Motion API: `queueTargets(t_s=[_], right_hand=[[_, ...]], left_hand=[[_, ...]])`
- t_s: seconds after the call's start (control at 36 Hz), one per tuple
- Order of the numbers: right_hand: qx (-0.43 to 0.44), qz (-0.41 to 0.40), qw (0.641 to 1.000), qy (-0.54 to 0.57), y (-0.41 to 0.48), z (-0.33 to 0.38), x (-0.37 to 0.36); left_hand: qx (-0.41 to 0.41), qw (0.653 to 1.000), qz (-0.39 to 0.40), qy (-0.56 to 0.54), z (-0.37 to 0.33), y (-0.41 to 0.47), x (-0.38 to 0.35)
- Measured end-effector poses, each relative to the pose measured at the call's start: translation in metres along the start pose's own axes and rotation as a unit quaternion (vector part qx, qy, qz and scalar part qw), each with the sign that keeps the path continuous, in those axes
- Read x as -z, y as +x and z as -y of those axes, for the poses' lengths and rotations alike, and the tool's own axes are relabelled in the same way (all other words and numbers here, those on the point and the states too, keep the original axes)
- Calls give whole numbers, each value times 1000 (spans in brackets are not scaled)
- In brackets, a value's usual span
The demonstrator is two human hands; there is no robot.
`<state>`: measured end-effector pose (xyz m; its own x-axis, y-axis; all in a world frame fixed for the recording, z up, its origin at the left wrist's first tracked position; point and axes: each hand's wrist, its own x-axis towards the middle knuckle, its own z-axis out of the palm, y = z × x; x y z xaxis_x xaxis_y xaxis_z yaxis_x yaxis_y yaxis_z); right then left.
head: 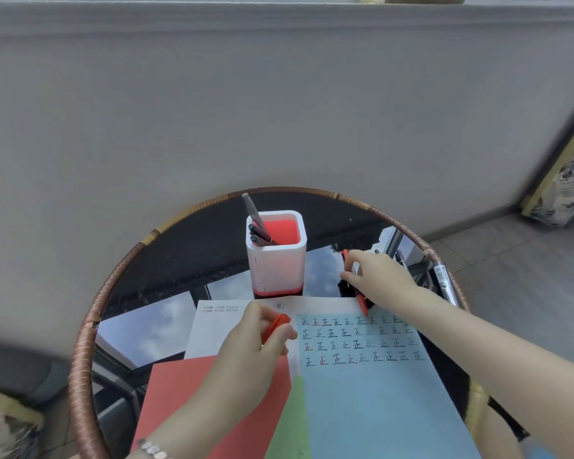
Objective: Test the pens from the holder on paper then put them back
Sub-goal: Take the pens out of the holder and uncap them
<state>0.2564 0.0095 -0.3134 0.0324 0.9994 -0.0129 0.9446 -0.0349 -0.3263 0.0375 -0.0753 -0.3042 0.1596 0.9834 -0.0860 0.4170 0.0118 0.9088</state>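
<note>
A white pen holder point(275, 256) with a red inside stands on the round glass table point(193, 246), with several dark pens point(257, 226) leaning in its left side. In front of it lies a light blue paper point(371, 392) with rows of written marks. My left hand point(256, 342) rests at the paper's left edge and grips a red pen cap point(275, 326). My right hand point(378, 279) sits right of the holder, fingers closed on a red pen point(362, 301) whose tip points down at the paper's top edge.
Red point(212, 392), green and white point(212, 326) sheets lie under the blue paper. More pens point(441, 276) lie at the table's right rim. The table has a woven rim point(83, 342). A grey wall stands behind and a framed picture point(564, 180) leans at the right.
</note>
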Motion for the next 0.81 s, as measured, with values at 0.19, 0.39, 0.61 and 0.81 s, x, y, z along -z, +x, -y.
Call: queueTargets(t_s=[0.19,0.39,0.61,0.81], right_hand=[[38,-21,999,-15,2,-23,7],[45,-9,999,9,-5,-29,6],[39,-21,998,53,-1,-33,4],[17,-17,997,68,-3,-42,8]], left_hand=[[-74,991,-21,106,-12,25,-29],[-68,973,-17,220,-21,61,-69],[-70,969,-25,234,-21,76,-79],[-92,961,-6,259,-30,89,-94]])
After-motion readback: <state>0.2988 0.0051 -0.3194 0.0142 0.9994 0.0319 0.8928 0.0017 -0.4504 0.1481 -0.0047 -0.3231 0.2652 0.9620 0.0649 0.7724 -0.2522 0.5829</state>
